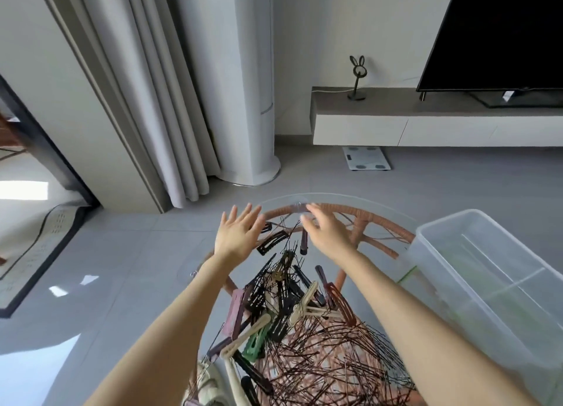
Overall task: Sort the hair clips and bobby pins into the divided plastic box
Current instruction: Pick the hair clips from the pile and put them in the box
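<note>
Living room with grey tiled floor (335, 180), pale curtains (158, 100), a white column unit (243, 85), and a dark TV (499, 33) on a low white cabinet (426, 125) (a small rabbit-eared ornament (358, 78) stands on it too). Nearest is a round glass table (380, 204) over a rattan frame. On its right side sits the clear divided box (487, 283), its compartments bare. Hair clips (274, 308) lie heaped mid-table, with bobby pins (329, 363) tangled nearer the viewer. Left hand (236, 235) and right hand (327, 230) reach over the far edge, fingers spread, holding nothing.
</note>
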`<state>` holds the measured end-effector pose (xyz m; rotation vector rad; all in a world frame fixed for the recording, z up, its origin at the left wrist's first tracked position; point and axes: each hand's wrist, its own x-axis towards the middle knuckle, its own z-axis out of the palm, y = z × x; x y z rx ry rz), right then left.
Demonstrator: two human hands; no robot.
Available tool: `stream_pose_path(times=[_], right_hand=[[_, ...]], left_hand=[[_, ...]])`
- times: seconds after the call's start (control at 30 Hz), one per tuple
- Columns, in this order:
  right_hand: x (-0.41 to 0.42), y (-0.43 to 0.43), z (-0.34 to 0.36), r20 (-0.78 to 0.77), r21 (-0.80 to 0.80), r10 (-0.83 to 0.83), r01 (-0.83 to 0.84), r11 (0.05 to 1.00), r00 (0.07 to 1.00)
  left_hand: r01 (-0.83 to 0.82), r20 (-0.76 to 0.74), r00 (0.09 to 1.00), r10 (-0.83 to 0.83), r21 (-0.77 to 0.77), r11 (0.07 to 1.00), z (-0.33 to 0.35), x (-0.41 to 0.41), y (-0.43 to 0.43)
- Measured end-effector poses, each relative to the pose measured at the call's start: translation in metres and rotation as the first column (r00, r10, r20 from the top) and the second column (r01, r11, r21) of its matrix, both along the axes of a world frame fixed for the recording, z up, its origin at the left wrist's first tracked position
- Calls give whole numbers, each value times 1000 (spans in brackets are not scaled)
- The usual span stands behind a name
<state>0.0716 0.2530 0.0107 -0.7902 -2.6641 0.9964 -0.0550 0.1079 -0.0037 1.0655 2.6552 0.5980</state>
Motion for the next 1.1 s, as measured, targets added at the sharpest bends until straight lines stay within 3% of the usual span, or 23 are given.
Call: stream_pose_path(times=[0.07,0.17,0.57,0.67,0.77,0.83,0.9,1.0,1.1], right_hand=[[-20,-10,-13,104,144,44,-59,988,994],[-19,-35,-15,118,199,171,-192,961,978],[121,-92,1,-5,-4,393,-393,920,920],[154,-89,12,-114,-45,325,-332,942,939],[206,-74,17,-259,-18,56,-63,998,964],[246,-66,11,-265,64,-124,146,987,956],[272,-67,0,-183,150,-191,219,964,964],[280,-85,-21,24,263,-59,50,963,998],[269,-100,-30,185,305,-73,14,952,980]], left_hand=[[69,-11,998,-69,-14,997,-5,2,9],[162,69,983,-170,102,981,-3,21,0],[310,255,899,-356,203,929,24,124,-87],[187,261,930,-259,269,945,33,123,-103],[-44,135,991,-2,338,940,28,112,-131],[-144,92,988,123,288,947,17,118,-150],[-157,65,987,146,225,962,4,133,-159],[-122,6,992,124,209,970,-6,152,-155],[-173,21,985,172,214,961,-4,163,-144]])
